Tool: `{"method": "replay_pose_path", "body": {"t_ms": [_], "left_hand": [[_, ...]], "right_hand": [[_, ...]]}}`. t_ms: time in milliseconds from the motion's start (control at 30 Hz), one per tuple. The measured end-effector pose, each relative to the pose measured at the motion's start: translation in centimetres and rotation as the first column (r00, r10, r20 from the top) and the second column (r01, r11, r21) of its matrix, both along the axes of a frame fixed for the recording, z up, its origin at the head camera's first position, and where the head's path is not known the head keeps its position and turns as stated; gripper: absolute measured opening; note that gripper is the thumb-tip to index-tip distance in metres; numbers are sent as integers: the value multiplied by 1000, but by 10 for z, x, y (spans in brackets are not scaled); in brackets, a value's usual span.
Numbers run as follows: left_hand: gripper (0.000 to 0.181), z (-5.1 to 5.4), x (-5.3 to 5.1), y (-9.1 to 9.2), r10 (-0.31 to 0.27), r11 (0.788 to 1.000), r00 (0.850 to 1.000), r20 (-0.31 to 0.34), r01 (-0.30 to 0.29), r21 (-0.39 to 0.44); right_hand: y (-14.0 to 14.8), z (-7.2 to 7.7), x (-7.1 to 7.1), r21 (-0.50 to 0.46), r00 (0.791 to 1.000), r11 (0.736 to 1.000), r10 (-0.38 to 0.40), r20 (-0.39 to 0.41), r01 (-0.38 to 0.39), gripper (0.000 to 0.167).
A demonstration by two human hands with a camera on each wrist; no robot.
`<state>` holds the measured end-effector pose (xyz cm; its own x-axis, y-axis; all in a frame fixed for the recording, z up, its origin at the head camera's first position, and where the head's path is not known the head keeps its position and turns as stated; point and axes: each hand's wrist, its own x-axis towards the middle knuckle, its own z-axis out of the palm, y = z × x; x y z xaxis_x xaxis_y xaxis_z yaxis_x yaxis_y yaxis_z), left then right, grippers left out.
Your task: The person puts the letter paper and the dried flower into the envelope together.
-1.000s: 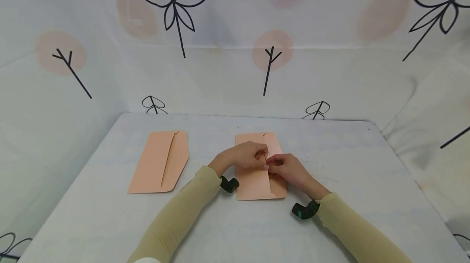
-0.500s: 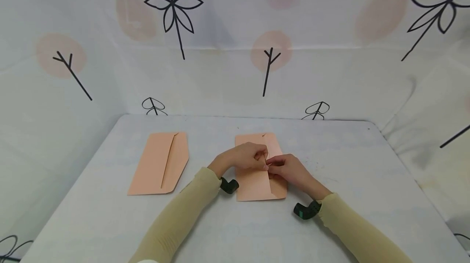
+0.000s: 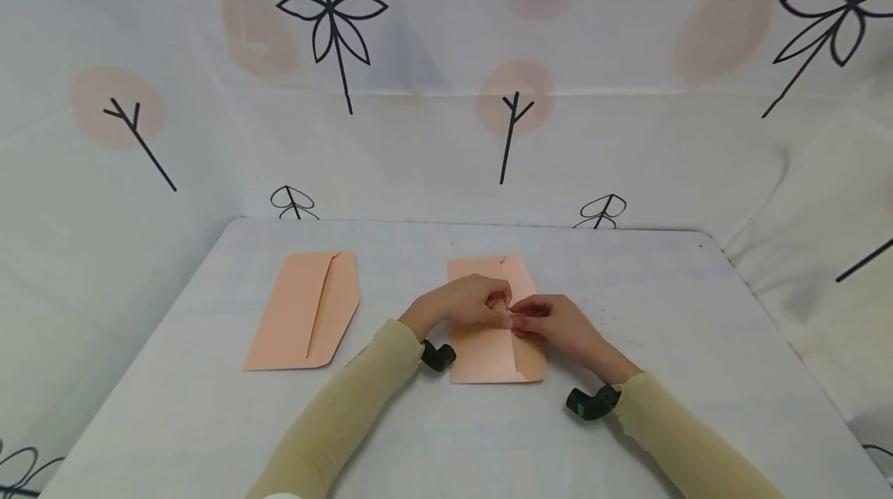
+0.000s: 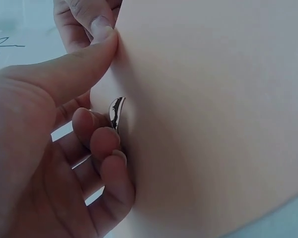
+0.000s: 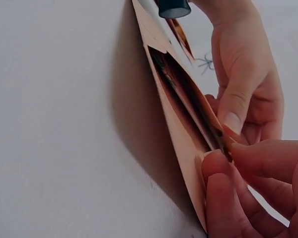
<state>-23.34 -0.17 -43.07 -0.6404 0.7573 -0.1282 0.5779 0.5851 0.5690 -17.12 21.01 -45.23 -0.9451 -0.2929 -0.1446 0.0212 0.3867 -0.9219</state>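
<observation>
A peach paper envelope lies at the table's middle, under both hands. My left hand pinches the edge of its long flap, the thumb on top and the other fingers curled. From the right, my right hand grips the same edge between thumb and fingers. In the right wrist view the envelope's opening gapes, with thin layers inside that I cannot identify. Beside the left fingertips in the left wrist view, a small shiny silver-and-dark piece shows; its kind is unclear.
A second peach envelope lies flat on the left of the white table, its long seam facing up. Dark wrist cameras sit below the left wrist and right wrist. A patterned white cloth hangs behind.
The right hand has shifted slightly right and down, still at the flap edge. The left hand has moved a little downward, keeping its pinch. The left envelope has not moved.
</observation>
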Motion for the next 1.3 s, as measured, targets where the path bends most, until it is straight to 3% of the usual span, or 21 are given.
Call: {"method": "replay_pose_path", "body": {"t_ms": [200, 667, 1000, 1300], "left_hand": [[23, 2, 4, 1, 17, 999, 1000, -10, -17, -44], [22, 1, 6, 1, 15, 999, 999, -29, -16, -49], [23, -3, 5, 2, 14, 1000, 999, -38, -15, -16], [22, 0, 5, -1, 23, 1000, 999, -22, -22, 21]], "right_hand": [[7, 0, 1, -28, 1000, 1000, 0, 15, 0, 29], [14, 4, 6, -30, 999, 999, 12, 30, -11, 33], [17, 8, 11, -36, 999, 999, 34, 20, -33, 34], [21, 11, 13, -8, 1000, 1000, 25, -4, -25, 36]]}}
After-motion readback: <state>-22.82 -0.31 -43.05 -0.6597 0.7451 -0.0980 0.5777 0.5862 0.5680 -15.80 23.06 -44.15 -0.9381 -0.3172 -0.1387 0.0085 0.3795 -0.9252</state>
